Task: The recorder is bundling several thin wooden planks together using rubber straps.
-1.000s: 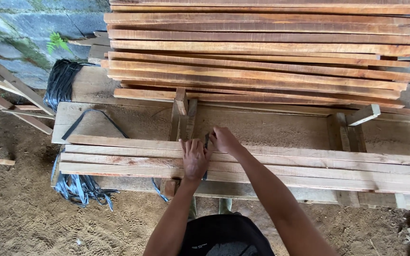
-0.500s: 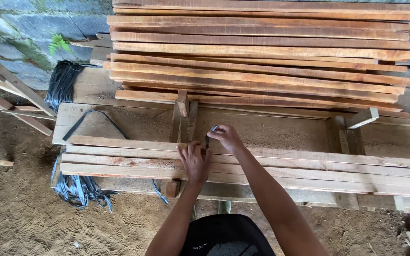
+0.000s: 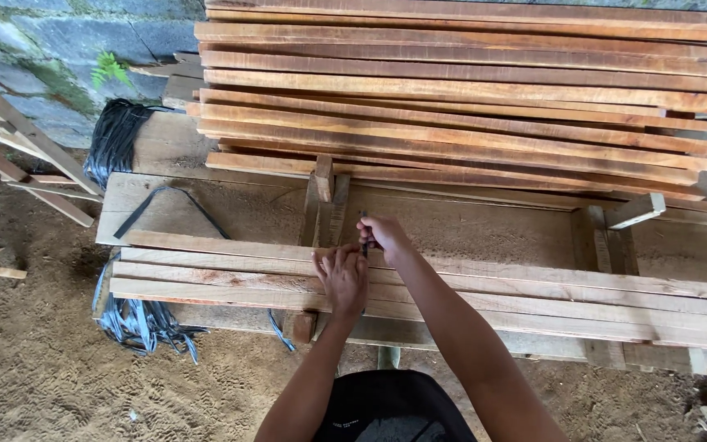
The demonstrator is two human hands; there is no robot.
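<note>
Long pale wooden slats [image 3: 484, 282] are lying across frame centre; stiff and light, so hold near their middle. Your left hand [image 3: 342, 278] is pressing them flat, while your right hand [image 3: 384, 236] is pinching a thin dark pencil [image 3: 363, 233].

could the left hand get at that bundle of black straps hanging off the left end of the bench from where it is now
Probably yes. The left hand rests flat on the slats, and nothing stands between it and the black straps; it would need a long sideways, downward reach past the bench edge.
</note>
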